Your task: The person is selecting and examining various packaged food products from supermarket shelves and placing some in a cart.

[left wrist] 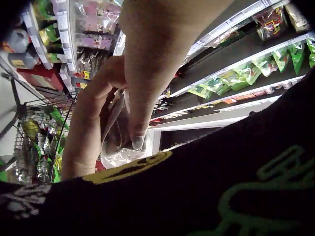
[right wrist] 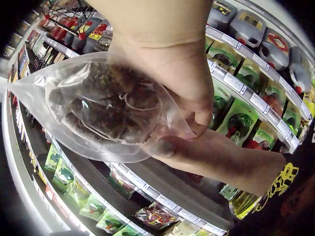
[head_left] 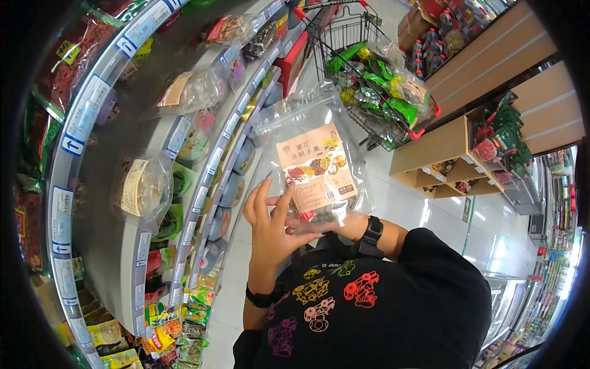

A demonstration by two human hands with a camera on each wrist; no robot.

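Observation:
A clear zip-top bag of chrysanthemum and cassia seed tea [head_left: 316,163] is held upright in front of the chest, its peach label facing me. In the head view my left hand [head_left: 268,212] grips the bag's lower left corner, fingers on the front and thumb below. My right hand [head_left: 353,226] holds the lower right part from behind, its fingers mostly hidden by the bag. Dark dried contents sit in the tea bag [right wrist: 106,105] in the right wrist view, where the right hand [right wrist: 170,64] and the left thumb meet at its bottom end.
Curved store shelves [head_left: 92,117] with price strips run along the left, carrying bagged dried goods [head_left: 144,184]. A black wire shopping cart [head_left: 329,43] with several green packages stands ahead. A wooden display stand [head_left: 424,160] is at the right, beyond the tiled floor [head_left: 393,224].

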